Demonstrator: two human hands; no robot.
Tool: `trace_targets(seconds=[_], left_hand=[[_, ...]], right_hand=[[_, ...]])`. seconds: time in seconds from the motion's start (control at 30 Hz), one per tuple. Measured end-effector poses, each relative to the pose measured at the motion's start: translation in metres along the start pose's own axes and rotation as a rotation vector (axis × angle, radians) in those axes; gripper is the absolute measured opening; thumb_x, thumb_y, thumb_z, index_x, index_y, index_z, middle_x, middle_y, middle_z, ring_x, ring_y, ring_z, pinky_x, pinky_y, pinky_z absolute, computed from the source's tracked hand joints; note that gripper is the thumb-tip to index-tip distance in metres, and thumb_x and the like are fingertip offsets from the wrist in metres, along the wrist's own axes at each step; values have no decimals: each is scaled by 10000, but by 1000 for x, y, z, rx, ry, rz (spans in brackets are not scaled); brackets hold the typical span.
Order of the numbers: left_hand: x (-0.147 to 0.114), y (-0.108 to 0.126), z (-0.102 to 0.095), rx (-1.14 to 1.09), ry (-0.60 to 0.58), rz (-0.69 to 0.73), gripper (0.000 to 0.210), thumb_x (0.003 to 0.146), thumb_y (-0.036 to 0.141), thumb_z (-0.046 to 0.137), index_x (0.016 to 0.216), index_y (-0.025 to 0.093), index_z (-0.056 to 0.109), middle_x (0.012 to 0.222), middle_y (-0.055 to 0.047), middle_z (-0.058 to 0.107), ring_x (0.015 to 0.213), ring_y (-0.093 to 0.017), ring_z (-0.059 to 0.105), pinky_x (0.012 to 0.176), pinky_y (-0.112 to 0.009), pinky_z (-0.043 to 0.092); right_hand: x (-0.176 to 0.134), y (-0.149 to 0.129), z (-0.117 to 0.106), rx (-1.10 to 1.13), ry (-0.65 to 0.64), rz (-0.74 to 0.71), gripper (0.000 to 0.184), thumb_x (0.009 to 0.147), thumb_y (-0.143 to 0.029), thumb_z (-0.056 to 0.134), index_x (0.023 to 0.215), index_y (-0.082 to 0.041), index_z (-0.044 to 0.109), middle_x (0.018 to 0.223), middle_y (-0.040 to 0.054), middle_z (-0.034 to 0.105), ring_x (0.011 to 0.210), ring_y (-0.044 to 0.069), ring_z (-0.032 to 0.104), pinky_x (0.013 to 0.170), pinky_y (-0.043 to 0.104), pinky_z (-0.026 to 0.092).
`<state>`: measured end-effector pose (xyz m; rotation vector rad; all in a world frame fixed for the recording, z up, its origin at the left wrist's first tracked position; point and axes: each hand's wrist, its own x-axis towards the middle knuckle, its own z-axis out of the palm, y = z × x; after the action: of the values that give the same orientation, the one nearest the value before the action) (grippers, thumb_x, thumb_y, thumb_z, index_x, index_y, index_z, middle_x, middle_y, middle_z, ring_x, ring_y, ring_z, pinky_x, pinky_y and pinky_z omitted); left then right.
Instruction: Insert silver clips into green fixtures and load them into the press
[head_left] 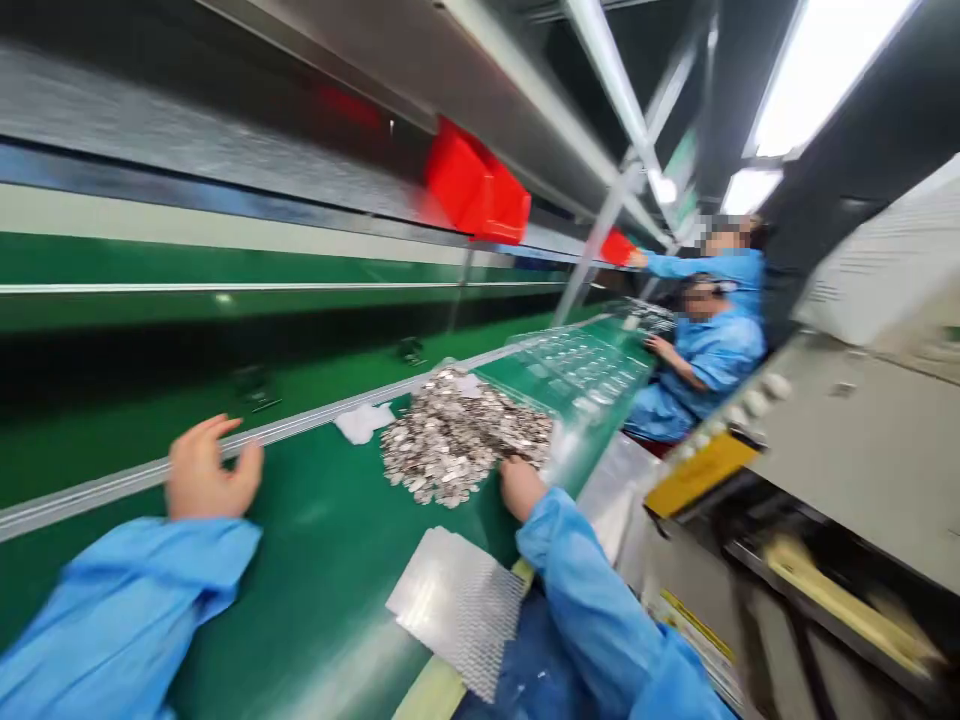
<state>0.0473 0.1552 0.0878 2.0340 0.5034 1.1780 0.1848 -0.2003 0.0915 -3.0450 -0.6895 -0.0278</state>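
Note:
A heap of small, shiny, coin-like metal pieces [442, 440] lies on the green work surface [322, 570]. At its near right edge is my right hand [523, 487], fingers curled in and close together against the pieces. Whatever those fingers hold is hidden. My left hand [212, 470] is held over the left part of the surface near its metal edge strip, thumb and fingers apart, holding nothing. Close to my body lies a silvery sheet with a fine dimpled pattern [457, 595], its lower right corner near my right sleeve.
White crumpled paper [364, 422] sits left of the heap. Clear plastic trays [585, 362] lie beyond it. A red bin [480, 190] hangs at the shelf above. Two people in blue [712, 350] are farther along the bench. A grey table [862, 430] stands at right.

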Motion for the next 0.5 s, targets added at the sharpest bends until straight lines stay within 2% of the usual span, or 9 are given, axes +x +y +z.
trace_targets(seconds=[0.1, 0.17, 0.2, 0.27, 0.37, 0.5], left_hand=[[-6, -17, 5, 100, 38, 1, 185, 803, 230, 571, 981, 181, 574, 1175, -101, 595, 1231, -292, 508, 1062, -476, 401], [-6, -34, 7, 174, 82, -13, 217, 806, 194, 566, 1023, 180, 571, 1204, -128, 588, 1211, -267, 538, 1028, -427, 447], [-7, -41, 8, 198, 92, -14, 239, 803, 187, 578, 1042, 187, 570, 1206, -129, 591, 1207, -258, 546, 1015, -409, 462], [-8, -50, 9, 219, 101, -11, 265, 816, 177, 574, 1081, 193, 563, 1232, -133, 582, 1210, -249, 548, 1010, -399, 471], [-13, -52, 12, 202, 91, -6, 273, 832, 170, 557, 1104, 201, 558, 1243, -136, 573, 1211, -258, 545, 993, -420, 484], [-14, -54, 14, 162, 36, -10, 280, 825, 165, 561, 1104, 194, 562, 1206, -134, 585, 1195, -263, 548, 967, -413, 501]], right_hand=[[4, 9, 8, 51, 49, -71, 214, 717, 41, 532, 649, -152, 594, 753, 119, 590, 699, 228, 616, 674, 307, 466], [17, 23, 22, 45, 55, -138, 166, 713, -11, 540, 657, -154, 601, 720, 119, 572, 670, 257, 611, 660, 343, 467], [25, 31, 32, 18, 98, -171, 127, 717, -55, 547, 691, -154, 621, 712, 108, 569, 668, 263, 611, 668, 351, 473], [38, 48, 53, 3, 181, -228, 133, 752, -142, 535, 771, -145, 666, 718, 107, 577, 688, 282, 618, 694, 373, 491], [44, 65, 76, 34, 290, -255, 246, 779, -241, 469, 822, -149, 693, 740, 120, 583, 712, 302, 622, 717, 405, 511], [38, 67, 85, 95, 377, -184, 337, 780, -338, 413, 851, -173, 697, 788, 130, 602, 777, 318, 623, 775, 430, 522]])
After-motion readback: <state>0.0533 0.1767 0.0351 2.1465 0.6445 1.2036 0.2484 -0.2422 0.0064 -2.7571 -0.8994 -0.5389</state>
